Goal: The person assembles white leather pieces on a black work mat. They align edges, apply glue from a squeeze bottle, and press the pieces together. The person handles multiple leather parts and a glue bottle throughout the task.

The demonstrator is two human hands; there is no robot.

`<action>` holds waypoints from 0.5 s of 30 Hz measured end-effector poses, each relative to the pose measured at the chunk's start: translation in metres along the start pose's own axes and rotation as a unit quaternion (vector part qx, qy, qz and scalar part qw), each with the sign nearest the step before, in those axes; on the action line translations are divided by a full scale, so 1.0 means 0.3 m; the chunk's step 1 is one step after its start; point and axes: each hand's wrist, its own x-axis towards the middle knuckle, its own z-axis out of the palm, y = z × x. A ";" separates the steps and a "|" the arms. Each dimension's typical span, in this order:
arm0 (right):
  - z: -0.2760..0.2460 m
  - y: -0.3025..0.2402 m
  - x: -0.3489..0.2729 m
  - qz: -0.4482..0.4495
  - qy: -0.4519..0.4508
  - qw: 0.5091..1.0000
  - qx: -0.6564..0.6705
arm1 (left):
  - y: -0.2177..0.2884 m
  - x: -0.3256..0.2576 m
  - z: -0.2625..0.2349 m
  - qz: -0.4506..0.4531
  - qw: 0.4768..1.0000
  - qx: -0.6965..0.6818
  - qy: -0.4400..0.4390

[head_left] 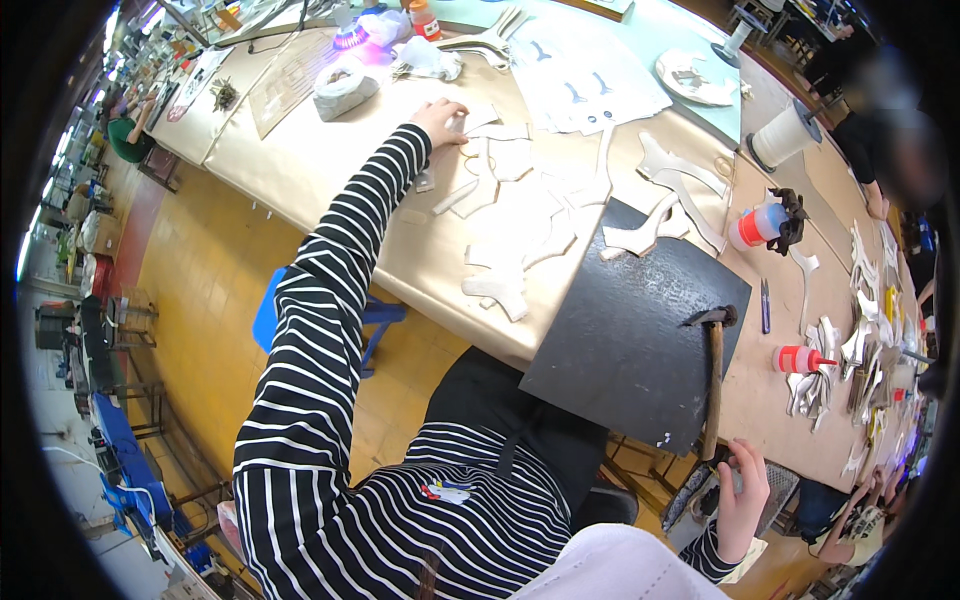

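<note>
My right hand point(742, 497) is nearest, down at the table edge, fingers wrapped around the end of the hammer point(712, 385) handle. The hammer lies on the black slab point(620, 340), long axis running almost straight away from me, head at the far end near the slab's right corner, pointing left across it.

My left hand point(440, 122) is stretched far out, fingers pressed together on a white cut piece point(478, 120) among the other pieces point(510, 240) spread on the tan table point(300, 170).

I think the risk is in the reach: leaning this far, my sleeve could drag the loose pieces out of order. Gripping the handle only at its tip, I could let the head swing wide, toward the glue bottle point(757, 225).
</note>
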 end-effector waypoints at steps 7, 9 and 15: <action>-0.029 0.040 -0.060 0.036 0.008 0.999 -0.014 | -0.011 -0.074 -0.154 0.021 0.986 0.118 0.119; -0.034 0.043 -0.063 0.047 0.003 0.999 -0.005 | -0.009 -0.125 -0.206 0.048 0.989 0.033 0.133; -0.021 0.006 -0.016 0.037 -0.005 0.999 0.009 | 0.085 -0.273 -0.353 0.087 0.970 -0.093 0.208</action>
